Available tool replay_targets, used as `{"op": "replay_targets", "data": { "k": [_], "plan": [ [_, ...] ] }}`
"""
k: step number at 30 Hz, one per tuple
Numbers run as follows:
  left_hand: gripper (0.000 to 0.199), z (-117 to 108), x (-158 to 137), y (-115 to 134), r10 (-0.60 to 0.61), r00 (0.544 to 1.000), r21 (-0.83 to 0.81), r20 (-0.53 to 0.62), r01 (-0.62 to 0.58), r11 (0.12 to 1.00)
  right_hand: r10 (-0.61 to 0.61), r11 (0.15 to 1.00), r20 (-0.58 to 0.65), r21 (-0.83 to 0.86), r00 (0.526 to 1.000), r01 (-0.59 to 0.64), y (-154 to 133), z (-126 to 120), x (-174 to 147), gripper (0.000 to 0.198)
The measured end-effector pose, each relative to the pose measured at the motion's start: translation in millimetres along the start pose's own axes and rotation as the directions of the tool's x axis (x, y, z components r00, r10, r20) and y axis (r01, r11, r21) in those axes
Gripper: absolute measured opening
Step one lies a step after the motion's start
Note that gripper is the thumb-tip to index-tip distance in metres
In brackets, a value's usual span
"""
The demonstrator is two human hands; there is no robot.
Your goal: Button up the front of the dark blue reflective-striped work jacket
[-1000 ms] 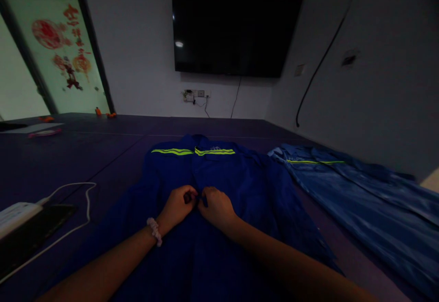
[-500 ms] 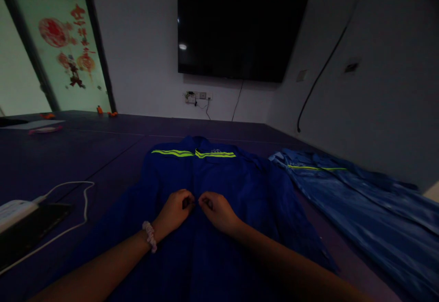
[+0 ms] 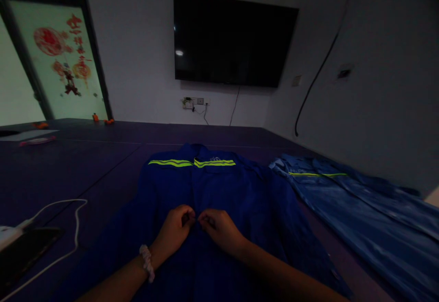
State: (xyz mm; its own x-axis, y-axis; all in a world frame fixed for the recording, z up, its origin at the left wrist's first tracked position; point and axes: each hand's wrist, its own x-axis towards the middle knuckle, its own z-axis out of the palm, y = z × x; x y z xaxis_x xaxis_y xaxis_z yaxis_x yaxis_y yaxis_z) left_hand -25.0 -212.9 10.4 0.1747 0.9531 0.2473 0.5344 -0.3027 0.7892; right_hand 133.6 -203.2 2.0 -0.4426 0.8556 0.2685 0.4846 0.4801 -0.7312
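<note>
A dark blue work jacket (image 3: 219, 188) with yellow-green reflective strips across the chest lies spread out, its collar away from me. My left hand (image 3: 177, 226), with a scrunchie on the wrist, pinches the jacket's front edge just left of its centre line. Close beside it, fingertips nearly touching, my right hand (image 3: 221, 229) pinches the front from the other side. Both hands are below the chest strips. Any button or fastener between the fingers is too dark and small to make out.
A lighter blue jacket (image 3: 346, 197) with one yellow strip lies to the right. On the left are a white charger (image 3: 10, 235) with a cable (image 3: 77, 224) and a dark flat device (image 3: 32, 251). A television (image 3: 233, 39) hangs on the far wall above the purple surface (image 3: 113, 156).
Both hands sit lower in the picture, still pinching close together at the jacket's front. The whole view has tilted up slightly, so the background also appears lower.
</note>
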Motion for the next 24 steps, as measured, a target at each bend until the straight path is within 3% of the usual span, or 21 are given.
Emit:
{"op": "replay_targets", "data": {
  "k": [7,11,15,19,24],
  "plan": [
    [0.013,-3,1,1,-0.006,0.999,-0.031,0.033,0.007,0.999,-0.128,0.975,0.015,-0.182,0.992,0.129,-5,-10,-1,0.019],
    [0.013,-4,0,0,0.009,0.999,-0.086,0.050,-0.005,0.996,-0.197,0.965,0.075,-0.158,0.977,0.207,-10,-9,-1,0.024],
    [0.011,-4,0,-1,0.021,0.999,-0.103,0.050,-0.016,0.995,-0.181,0.982,0.049,-0.040,0.982,0.183,-13,-3,-3,0.026],
    [0.011,-3,0,-1,0.046,0.998,-0.074,0.043,-0.043,0.996,-0.117,0.993,-0.054,0.020,0.992,0.118,-11,2,-3,0.022],
    [0.011,-2,1,-2,0.059,0.998,-0.045,0.034,-0.058,0.997,-0.023,0.998,-0.163,-0.065,0.986,0.013,-4,5,-2,0.014]
  ]
}}
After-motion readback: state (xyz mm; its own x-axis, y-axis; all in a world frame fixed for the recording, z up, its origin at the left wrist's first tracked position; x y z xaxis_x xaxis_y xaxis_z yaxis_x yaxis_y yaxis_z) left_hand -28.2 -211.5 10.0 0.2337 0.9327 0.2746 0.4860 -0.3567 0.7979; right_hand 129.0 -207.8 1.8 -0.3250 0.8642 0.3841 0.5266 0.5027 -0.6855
